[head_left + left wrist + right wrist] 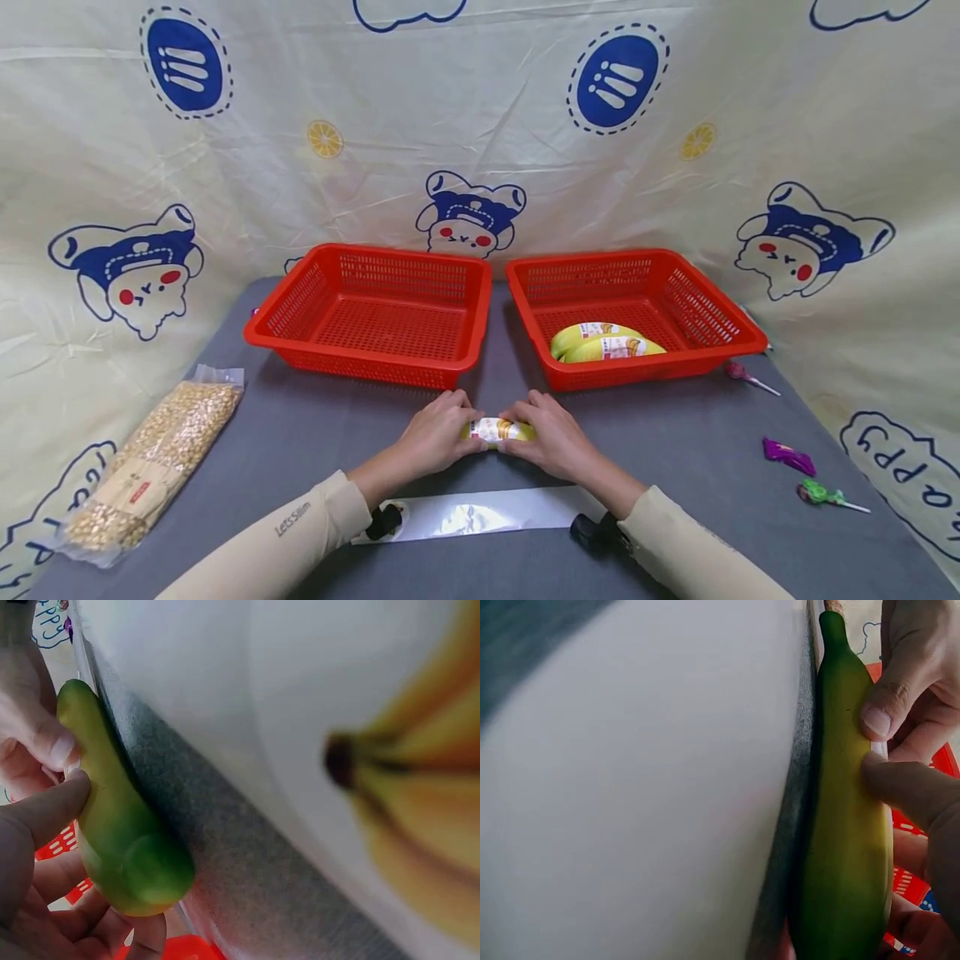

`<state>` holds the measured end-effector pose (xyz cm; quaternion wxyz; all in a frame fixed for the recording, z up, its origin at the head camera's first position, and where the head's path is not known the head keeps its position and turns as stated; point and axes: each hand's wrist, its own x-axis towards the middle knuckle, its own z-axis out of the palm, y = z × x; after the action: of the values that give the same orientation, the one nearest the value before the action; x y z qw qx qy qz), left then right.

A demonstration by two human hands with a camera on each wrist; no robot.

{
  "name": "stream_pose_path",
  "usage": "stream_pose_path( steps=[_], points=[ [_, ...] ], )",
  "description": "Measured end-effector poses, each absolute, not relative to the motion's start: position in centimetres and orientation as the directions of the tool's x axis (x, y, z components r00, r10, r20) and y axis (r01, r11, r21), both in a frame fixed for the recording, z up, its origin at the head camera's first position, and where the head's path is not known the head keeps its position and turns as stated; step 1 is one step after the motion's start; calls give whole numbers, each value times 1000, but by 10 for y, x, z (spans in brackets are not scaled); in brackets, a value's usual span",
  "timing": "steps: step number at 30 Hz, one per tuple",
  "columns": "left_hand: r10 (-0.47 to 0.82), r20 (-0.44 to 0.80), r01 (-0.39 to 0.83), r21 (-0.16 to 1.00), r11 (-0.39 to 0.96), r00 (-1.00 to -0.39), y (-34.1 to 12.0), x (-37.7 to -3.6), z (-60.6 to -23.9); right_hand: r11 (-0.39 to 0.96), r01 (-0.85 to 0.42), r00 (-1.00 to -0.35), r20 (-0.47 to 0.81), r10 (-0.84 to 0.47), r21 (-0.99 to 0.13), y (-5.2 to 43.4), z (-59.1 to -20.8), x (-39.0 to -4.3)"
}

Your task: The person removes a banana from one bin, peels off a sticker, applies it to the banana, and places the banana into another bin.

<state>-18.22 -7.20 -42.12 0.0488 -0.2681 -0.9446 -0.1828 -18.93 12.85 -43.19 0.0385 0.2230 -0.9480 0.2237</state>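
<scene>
We hold a wrapped banana [498, 431] between both hands on the grey table [315, 425], just in front of the gap between the two red baskets. Our left hand [438, 433] curls its fingers and thumb round the banana's left end, and our right hand [550, 436] grips the right end the same way. The banana lies flat, its long axis running left to right across the table, parallel to the basket fronts; the left wrist view shows its rounded green end [142, 870] towards our left hand.

Just behind our wrists lies a shiny plastic strip [480, 514]. The left basket [375, 312] stands beyond our left hand. The right basket [637, 312] holds two more wrapped bananas [603, 342]. A bag of corn kernels [150, 458] lies far left, and wrapped sweets and lollipops [802, 471] lie far right.
</scene>
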Motion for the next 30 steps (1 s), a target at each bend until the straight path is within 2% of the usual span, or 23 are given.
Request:
stream_pose_path(
  steps=[7,16,20,25,30],
  points=[
    [514,226,561,287,776,-827,-73,-182,-422,808,-474,-880,183,-438,-349,120,-428,-191],
    [510,201,548,281,788,-836,-73,-182,-422,823,-480,-877,201,-437,-303,136,-430,-186],
    [507,184,539,258,802,-842,-73,-180,-422,820,-480,-877,193,-441,-310,141,-431,-185],
    [491,133,508,282,814,-861,-77,-177,-422,820,-470,-882,167,-440,-327,137,-431,-186],
    [497,140,516,295,805,-856,-79,-176,-423,801,-492,-870,168,-464,-341,130,-430,-190]
  ],
)
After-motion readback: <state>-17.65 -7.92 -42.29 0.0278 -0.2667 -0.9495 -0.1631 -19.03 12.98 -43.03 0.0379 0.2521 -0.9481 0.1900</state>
